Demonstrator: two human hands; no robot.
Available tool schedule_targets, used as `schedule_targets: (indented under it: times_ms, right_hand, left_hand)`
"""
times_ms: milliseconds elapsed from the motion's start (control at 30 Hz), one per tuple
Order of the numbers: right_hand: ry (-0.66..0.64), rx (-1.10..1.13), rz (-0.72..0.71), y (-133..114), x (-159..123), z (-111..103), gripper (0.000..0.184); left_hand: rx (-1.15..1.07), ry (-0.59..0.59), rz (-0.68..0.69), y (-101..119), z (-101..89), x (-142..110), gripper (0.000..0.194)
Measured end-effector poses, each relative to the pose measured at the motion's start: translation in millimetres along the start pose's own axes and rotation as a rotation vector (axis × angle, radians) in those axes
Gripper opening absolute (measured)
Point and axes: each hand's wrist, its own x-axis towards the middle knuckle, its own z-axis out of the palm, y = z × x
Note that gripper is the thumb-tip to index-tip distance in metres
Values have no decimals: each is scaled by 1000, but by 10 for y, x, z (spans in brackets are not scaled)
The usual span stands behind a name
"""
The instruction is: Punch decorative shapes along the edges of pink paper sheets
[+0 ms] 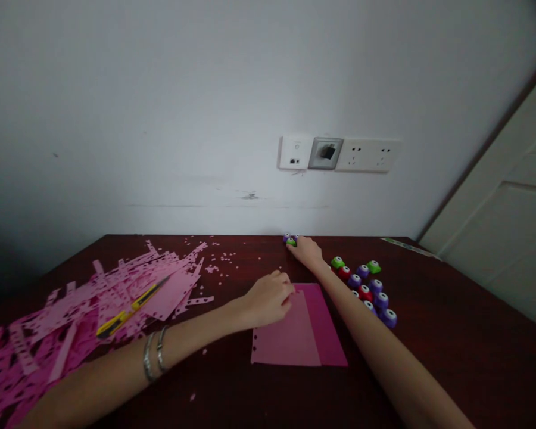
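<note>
left hand [268, 298]: curled, fingertips pressing top edge of pink paper sheets [295, 333] lying flat mid-table, holes punched along left edge | right hand [306, 250]: fingers closed on green-purple craft punch [290, 241] at far table edge

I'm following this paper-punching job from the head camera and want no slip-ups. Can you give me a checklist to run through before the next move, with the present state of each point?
1. Right hand on a punch: ok, its fingertips touch the green punch at the table's far edge.
2. Grip closed on that punch: cannot tell, the fingers hide it.
3. Left hand steadying the pink sheets: ok, it rests on their top edge.
4. Sheets lying flat: ok, two overlapping, the lighter with holes along its left edge.
5. Yellow knife out of the way: ok, on the pink scraps far left.
6. Spare punches clear of the arm: ok, clustered just right of it.
</note>
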Motion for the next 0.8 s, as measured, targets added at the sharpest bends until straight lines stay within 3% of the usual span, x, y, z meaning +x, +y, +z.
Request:
schedule_targets:
  times_ms: [133,400,633,800]
  right_hand:
    - [-12,-9,16,-2,15,14,47]
    - [-10,-33,61,-21,47,41,47]
    - [-19,-39,39,-15,82,69,44]
    - [6,-28,-14,40,66,47,41]
  left_hand:
    - [17,-4,16,92,51,-48,21]
    - [-122,24,-71,-115,96,129,23]
    - [45,-52,-3,278,63,-163,20]
    - [108,-87,13,460,119,-344,34]
